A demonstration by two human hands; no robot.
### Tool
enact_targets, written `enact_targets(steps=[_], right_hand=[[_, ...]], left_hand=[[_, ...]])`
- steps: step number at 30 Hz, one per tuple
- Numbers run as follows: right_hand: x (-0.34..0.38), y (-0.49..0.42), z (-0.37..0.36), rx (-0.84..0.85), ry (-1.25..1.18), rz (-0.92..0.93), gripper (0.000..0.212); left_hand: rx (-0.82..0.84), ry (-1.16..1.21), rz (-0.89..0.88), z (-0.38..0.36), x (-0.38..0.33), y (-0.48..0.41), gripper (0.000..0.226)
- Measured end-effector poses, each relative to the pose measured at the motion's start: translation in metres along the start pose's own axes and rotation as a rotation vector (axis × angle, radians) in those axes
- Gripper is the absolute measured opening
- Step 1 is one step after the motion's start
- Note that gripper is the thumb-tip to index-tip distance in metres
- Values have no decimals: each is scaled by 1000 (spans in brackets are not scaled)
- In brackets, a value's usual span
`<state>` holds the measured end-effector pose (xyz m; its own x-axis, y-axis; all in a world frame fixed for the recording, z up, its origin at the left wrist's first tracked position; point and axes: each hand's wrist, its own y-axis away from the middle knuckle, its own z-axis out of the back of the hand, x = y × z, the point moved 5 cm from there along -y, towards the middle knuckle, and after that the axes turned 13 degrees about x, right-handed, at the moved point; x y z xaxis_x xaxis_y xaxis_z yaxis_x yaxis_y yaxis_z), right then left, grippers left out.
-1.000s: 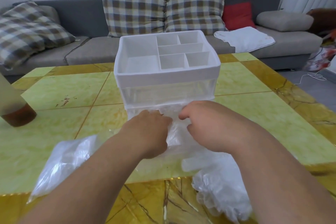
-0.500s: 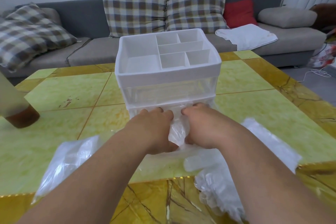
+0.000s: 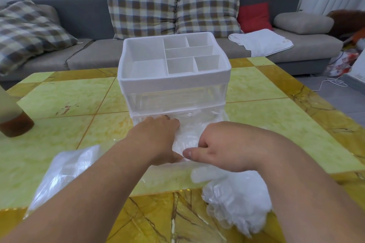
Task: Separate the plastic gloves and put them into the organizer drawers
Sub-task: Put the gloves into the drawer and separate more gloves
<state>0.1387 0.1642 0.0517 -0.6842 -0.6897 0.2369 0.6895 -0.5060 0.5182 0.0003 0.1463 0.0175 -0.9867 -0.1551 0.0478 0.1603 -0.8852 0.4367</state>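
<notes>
Gripping anything, those two hands?

The right hand, yes. Its fingers curl into the bunched gloves lying in the pulled-out bottom drawer of the organizer, with the thumb stretched flat toward the left. The left hand lies knuckles-up against the same wad, fingers bent down where the drawer meets the organizer.

Does the left one pinch the plastic?

Cannot tell. Its fingertips are hidden behind the knuckles and the clear film. The two thumbs meet at the wad's near edge.

What else is hard to read?

How many gloves are in the wad. The right forearm covers part of the glove pile near the table edge. A plastic bag lies near left, partly under the left forearm.

And the arms?

Both reach forward from the near side, forearms converging, wrists close together at the drawer.
</notes>
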Motion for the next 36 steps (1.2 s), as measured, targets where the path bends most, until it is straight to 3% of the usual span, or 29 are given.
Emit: enact_targets(steps=[5,9,12,14,17,22,24,27,29,31,33,36], right_hand=[[8,11,1,45,9,-10,65],[5,22,18,-132,-88,-23,60],[-1,17,22,-243,-130,-27,52],[1,10,15,-185,-106,-12,46],[5,3,3,-13,-51,-2,41],[9,6,-1,32,17,2,66],[3,14,7,-66,-100,36,61],[-27,31,30,-383,-419,62,47],[-62,41,35,-618,-632,-22,29],[-101,47,25,-761,-796,-165,17],[-136,50,3,-777,-903,-326,17],[-181,48,-34,-665,-963,-507,33]], left_hand=[[18,30,-6,3,0,6,76],[-52,76,-23,17,3,25,67],[-190,139,-23,29,14,43,41],[-240,123,4,30,18,51,36],[-207,-122,39,20,14,46,40],[-163,-268,76,11,20,33,43],[-164,-246,80,14,21,37,45],[-267,-132,88,30,11,54,42],[-425,38,46,41,-10,70,35],[-554,267,-114,41,-44,82,25],[-533,366,-282,27,-85,83,22],[-372,347,-399,-13,-129,66,26]])
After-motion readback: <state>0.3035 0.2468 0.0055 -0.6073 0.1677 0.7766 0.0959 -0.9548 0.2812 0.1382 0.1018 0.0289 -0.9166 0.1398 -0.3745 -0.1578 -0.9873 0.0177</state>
